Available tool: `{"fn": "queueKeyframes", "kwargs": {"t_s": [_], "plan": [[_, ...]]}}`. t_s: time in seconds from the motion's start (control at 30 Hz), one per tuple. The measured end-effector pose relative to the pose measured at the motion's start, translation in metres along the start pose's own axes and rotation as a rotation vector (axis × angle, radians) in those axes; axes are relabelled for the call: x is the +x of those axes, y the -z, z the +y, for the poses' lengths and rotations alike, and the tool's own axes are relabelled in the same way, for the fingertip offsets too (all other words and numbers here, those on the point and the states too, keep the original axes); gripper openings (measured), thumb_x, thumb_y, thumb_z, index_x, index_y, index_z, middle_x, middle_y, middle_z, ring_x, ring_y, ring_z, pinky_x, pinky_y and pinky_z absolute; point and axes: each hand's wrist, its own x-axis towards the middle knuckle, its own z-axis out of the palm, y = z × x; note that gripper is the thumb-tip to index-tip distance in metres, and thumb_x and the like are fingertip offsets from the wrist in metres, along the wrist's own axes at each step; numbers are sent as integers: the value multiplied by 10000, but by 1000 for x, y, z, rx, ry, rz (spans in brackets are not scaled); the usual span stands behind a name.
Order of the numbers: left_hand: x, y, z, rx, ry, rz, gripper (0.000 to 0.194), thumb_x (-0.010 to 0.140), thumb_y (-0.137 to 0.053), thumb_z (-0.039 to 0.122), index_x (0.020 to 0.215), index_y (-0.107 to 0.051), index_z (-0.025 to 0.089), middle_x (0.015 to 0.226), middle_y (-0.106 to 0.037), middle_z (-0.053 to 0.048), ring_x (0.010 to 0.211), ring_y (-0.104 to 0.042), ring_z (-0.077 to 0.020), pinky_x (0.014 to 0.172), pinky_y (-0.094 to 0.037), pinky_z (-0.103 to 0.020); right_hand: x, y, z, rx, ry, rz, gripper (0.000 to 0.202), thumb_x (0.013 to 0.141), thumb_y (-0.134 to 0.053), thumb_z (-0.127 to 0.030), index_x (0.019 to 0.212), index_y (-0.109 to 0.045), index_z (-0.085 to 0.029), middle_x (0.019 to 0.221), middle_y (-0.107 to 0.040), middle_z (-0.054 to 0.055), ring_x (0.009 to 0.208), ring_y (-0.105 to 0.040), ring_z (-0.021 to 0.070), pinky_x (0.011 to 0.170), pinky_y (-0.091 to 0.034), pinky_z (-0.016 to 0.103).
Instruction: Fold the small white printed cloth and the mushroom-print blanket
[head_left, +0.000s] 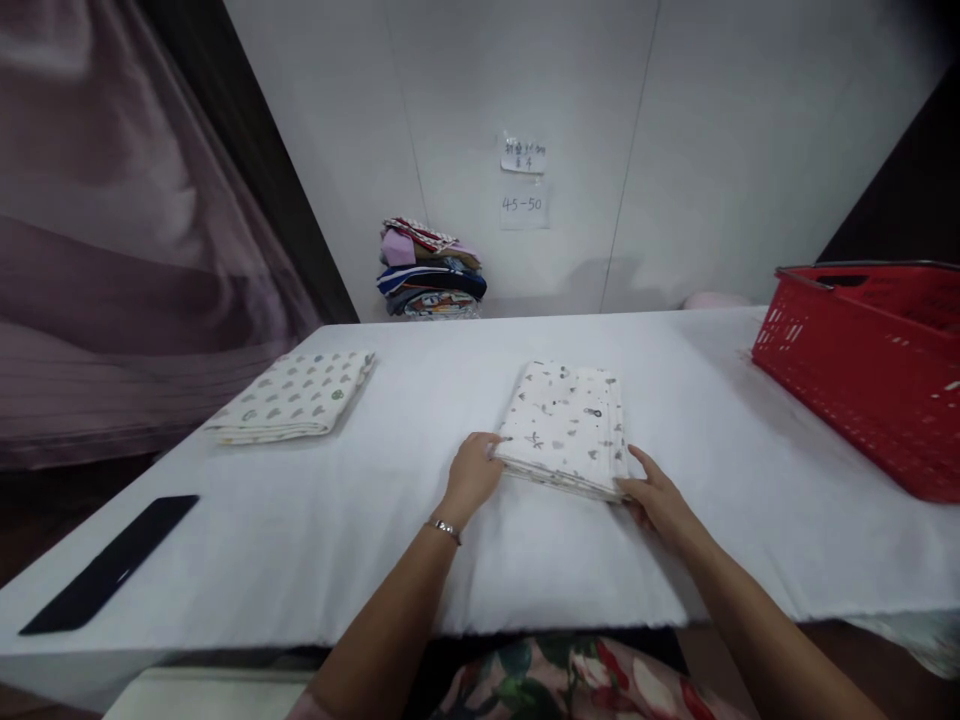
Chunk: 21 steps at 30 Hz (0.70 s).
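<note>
A folded white cloth with small grey prints (566, 425) lies in the middle of the white-covered table (375, 540). My left hand (474, 470), with a bracelet on the wrist, grips its near left corner. My right hand (652, 493) holds its near right corner, fingers curled under the edge. A second folded cloth with green and grey prints (294, 396) lies apart at the left of the table, touched by neither hand.
A red plastic basket (870, 370) stands at the table's right edge. A flat black strip (112, 562) lies near the front left corner. A stack of coloured folded clothes (430, 268) sits against the back wall under two paper notes (523, 182).
</note>
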Motion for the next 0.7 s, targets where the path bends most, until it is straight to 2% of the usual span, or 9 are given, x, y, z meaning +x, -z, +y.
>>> {"fn": "queueKeyframes", "kwargs": {"t_s": [0.07, 0.13, 0.2, 0.23, 0.3, 0.37, 0.43, 0.53, 0.7], "plan": [[4, 6, 17, -40, -107, 34, 400, 733, -457, 94, 1096, -567, 220, 1236, -537, -36, 1145, -488, -184, 960, -408, -330, 1, 0, 1, 9, -7, -6, 776, 754, -557, -342, 1432, -215, -178, 410, -453, -72, 333, -369, 101, 347, -243, 199], [9, 8, 37, -18, -277, 44, 393, 794, -437, 159, 1170, -528, 231, 1345, -458, -30, 1245, -401, -179, 1046, -329, -349, 2, 0, 3, 9, -4, -3, 771, 756, -555, -339, 1431, -220, -176, 415, -460, -67, 338, -380, 104, 345, -252, 201], [18, 3, 50, 90, -428, -35, 386, 848, -431, 298, 1225, -493, 243, 1415, -385, -25, 1327, -286, -200, 1111, -204, -405, 2, 0, 5, 8, 1, 7, 763, 757, -554, -338, 1428, -226, -181, 425, -466, -65, 348, -394, 108, 345, -259, 201], [24, -1, 53, 158, -446, -108, 418, 855, -425, 367, 1252, -472, 244, 1442, -347, -28, 1353, -233, -217, 1121, -149, -439, 2, 0, 6, 5, 5, 11, 764, 757, -555, -338, 1428, -225, -181, 426, -463, -68, 350, -397, 108, 344, -262, 201], [34, -11, 49, 271, -357, -287, 516, 849, -397, 476, 1308, -418, 240, 1481, -273, -43, 1379, -159, -245, 1113, -109, -493, 1, 0, 7, -6, 15, 14, 772, 752, -563, -338, 1428, -226, -177, 435, -461, -72, 353, -396, 105, 347, -267, 201], [42, -20, 37, 322, -240, -412, 604, 847, -336, 544, 1368, -336, 239, 1507, -193, -43, 1391, -104, -247, 1101, -126, -509, -1, -1, 6, -26, 28, 16, 770, 746, -570, -331, 1423, -238, -172, 451, -469, -75, 353, -390, 96, 355, -275, 200], [46, -26, 25, 330, -212, -438, 648, 850, -279, 574, 1405, -267, 239, 1519, -132, -32, 1397, -55, -235, 1100, -136, -499, -3, -2, 4, -39, 32, 18, 763, 743, -570, -322, 1418, -247, -174, 471, -483, -73, 356, -397, 91, 362, -285, 198], [48, -29, 15, 313, -229, -424, 664, 853, -257, 580, 1418, -246, 230, 1523, -105, -31, 1399, -29, -232, 1100, -133, -497, -5, -3, -1, -43, 19, 10, 750, 751, -550, -309, 1421, -238, -182, 463, -480, -76, 359, -418, 98, 361, -291, 195], [56, -23, 22, 322, -220, -478, 710, 811, -345, 624, 1397, -300, 226, 1514, -141, -76, 1391, -71, -283, 1076, -142, -553, -7, -3, -3, -28, 9, -1, 759, 750, -531, -286, 1431, -215, -178, 436, -482, -77, 360, -435, 105, 361, -293, 186]]}}
